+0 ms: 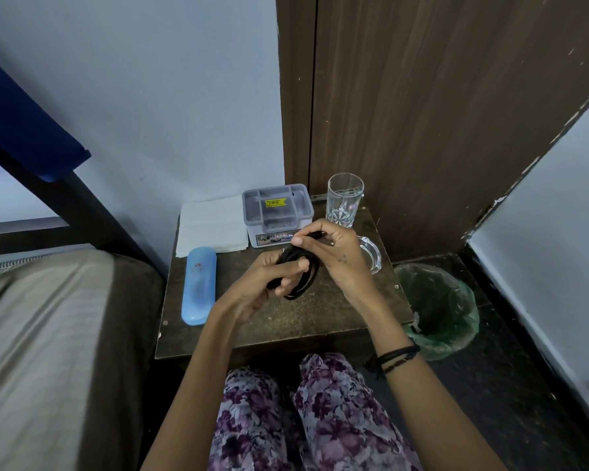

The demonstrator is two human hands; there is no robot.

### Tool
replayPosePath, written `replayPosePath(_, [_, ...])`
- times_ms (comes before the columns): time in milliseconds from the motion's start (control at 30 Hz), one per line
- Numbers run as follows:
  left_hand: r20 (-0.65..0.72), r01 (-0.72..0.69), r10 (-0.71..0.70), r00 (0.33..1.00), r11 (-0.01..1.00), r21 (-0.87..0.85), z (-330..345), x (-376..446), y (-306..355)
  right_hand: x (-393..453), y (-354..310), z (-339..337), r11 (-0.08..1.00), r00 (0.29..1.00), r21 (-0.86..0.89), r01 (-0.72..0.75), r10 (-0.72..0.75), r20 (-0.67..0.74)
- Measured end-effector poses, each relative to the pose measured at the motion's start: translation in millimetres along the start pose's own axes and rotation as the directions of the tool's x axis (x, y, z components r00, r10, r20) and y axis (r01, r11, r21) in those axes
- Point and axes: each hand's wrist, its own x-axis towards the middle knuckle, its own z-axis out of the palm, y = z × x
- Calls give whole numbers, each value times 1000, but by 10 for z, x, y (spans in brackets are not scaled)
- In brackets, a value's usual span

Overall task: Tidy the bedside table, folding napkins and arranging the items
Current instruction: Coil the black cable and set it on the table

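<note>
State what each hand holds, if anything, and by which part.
Both hold one coiled black cable. The left hand grips the bundled loops; the right hand pinches its loose end near the tip.

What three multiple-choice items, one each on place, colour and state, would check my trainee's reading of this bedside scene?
1. Where does the long plastic spectacle case lie?
A. left part of the dark wooden bedside table
B. inside the bin
C. on the bed

2. What colour is that case?
A. red
B. light blue
C. black

3. What are the left hand and right hand doing?
A. resting open
B. holding the coiled black cable
C. lifting the clear drinking glass

Answers: 1 A, it lies flat near the table's left edge; 2 B, its shell is pale blue; 3 B, fingers of both curl round the coil.
</note>
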Motion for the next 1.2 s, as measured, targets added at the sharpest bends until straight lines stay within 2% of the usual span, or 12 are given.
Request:
replayPosePath(100, [-36,35,-37,999,997,-63,-20,35,-46,17,38,-19,998,1000,-69,-13,11,-27])
replayPosePath(233, [-248,124,-82,965,979,161,-24,119,-70,10,61,-53,995,996,-96,-3,-5,-88])
replayPosePath(333, [-331,83,93,939,873,481,52,84,-81,-15,81,-49,996,986,-80,-47,33,-164])
replayPosePath(433, [-285,-50,349,893,704,708,180,24,-131,-48,97,2,993,970,28,-116,120,-213])
replayPosePath(500, [-318,-74,419,850,693,717,267,12,-117,-63,89,36,980,959,104,-171,190,-210])
replayPosePath(600, [-403,-17,449,797,684,729,327,11,-99,-84,80,39,940,935,165,-299,324,-147])
replayPosePath(700, [-415,28,523,745,597,802,309,-5,-107,-90,84,22,901,903,156,-405,421,-91])
replayPosePath(833, [-402,79,572,715,504,860,265,16,-114,-117,56,10,897,904,174,-407,423,-65])
replayPosePath(900, [-400,119,564,723,469,875,263,37,-135,-115,38,13,927,930,97,-363,366,-16])
replayPosePath(967, [-415,101,566,713,502,859,263,55,-144,-106,39,33,954,954,-30,-298,299,21])
replayPosePath(1033, [-482,68,517,707,630,774,252,83,-122,-98,69,45,953,969,-178,-245,243,-36])
replayPosePath(1200, [-569,66,263,779,868,492,204,108,-91,-97,149,4,893,985,-418,-168,136,-105])
